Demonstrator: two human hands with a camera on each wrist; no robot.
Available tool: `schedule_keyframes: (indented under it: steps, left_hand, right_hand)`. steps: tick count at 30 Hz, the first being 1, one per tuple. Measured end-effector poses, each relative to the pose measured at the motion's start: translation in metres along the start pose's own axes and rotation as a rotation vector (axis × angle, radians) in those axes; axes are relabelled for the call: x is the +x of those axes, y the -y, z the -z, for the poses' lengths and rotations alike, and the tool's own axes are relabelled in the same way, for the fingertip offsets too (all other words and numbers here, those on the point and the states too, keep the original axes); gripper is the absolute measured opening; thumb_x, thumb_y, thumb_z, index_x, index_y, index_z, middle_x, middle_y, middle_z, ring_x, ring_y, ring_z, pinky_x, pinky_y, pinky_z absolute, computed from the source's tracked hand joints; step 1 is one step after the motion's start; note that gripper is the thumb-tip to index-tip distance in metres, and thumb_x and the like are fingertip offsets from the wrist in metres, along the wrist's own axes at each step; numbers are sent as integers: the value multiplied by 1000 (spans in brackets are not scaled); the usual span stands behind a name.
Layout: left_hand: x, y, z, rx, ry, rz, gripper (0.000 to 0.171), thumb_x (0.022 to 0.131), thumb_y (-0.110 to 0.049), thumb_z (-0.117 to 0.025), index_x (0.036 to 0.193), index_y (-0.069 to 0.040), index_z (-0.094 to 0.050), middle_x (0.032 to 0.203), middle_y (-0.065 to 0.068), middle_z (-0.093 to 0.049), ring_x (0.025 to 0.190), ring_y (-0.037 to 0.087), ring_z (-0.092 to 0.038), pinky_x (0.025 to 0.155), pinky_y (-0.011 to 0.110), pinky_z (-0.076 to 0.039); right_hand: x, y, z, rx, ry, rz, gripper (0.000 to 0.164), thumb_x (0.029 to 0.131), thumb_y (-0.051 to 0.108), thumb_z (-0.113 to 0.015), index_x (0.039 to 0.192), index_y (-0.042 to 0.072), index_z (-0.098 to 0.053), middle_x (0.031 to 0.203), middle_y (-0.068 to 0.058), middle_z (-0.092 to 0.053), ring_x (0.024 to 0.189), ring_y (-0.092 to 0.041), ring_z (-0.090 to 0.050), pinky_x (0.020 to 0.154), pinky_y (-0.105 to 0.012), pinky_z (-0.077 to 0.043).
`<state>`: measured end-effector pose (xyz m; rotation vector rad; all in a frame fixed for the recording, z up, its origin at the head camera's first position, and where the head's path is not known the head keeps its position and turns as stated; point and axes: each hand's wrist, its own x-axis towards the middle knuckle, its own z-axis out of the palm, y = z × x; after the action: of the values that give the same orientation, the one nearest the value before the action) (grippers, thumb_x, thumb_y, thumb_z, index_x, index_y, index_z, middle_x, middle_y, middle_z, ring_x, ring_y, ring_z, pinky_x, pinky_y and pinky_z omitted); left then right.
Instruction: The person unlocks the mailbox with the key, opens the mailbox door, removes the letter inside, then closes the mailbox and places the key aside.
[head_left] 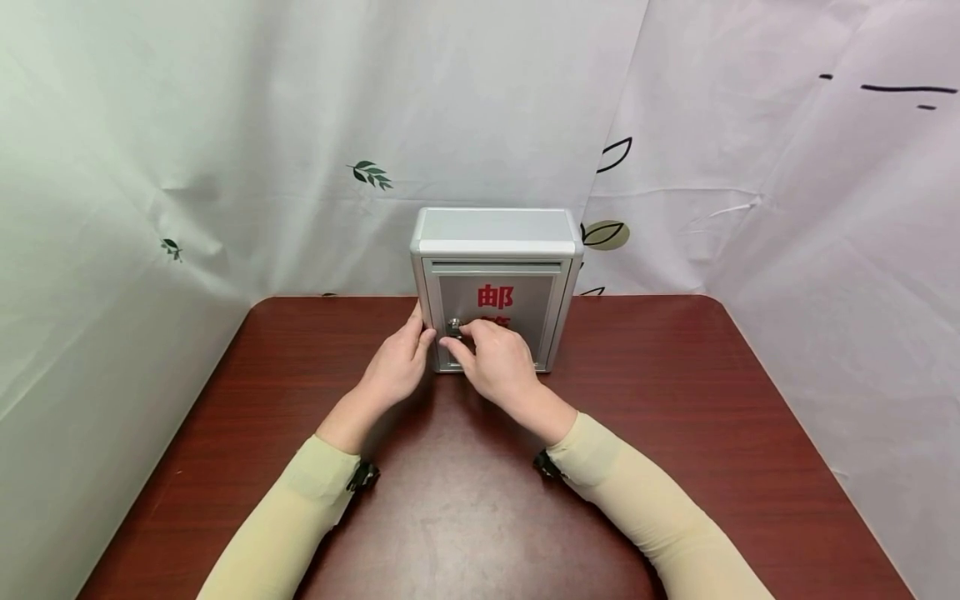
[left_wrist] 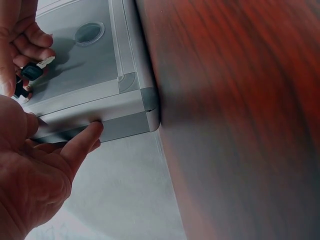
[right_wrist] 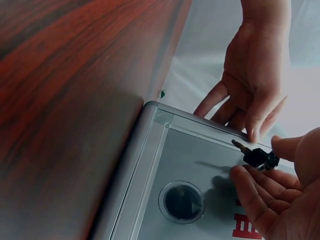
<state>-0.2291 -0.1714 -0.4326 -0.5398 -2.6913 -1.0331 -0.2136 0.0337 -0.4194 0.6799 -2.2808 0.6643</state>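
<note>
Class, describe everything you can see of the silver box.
The silver-grey box looks metallic, with rounded edges. It stands upright on the brown table, its front apparently shut. That front has a slot-like strip near the top, partly hidden red lettering and a round window low down. The left hand's grip rests against its left side. The right hand's grip pinches black-headed keys before the front; whether one is inserted is unclear.

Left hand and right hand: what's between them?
In the right wrist view, a black-headed key and part of the grey box show between the left hand and the right hand.
</note>
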Motion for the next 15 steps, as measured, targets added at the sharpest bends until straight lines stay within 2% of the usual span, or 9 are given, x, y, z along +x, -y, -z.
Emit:
schedule_keyframes:
  steps: [8,15]
  left_hand:
    - [0,-1,0,-7,2,7,67,120,-22,-50,179,-9,-20,160,28,-57,144,43,-60,117,61,-48]
    - [0,0,0,-3,4,13,67,121,-22,-49,179,-11,-19,161,27,-56,145,43,-59,118,62,-47]
  right_hand:
    - [0,1,1,53,31,-56,32,101,33,-86,105,1,-81,94,-11,-82,70,-23,-74,66,-42,-63]
    - [1,0,0,130,64,-135,32,102,34,-85,107,2,-82,99,-11,-84,75,-23,-77,69,-43,-63]
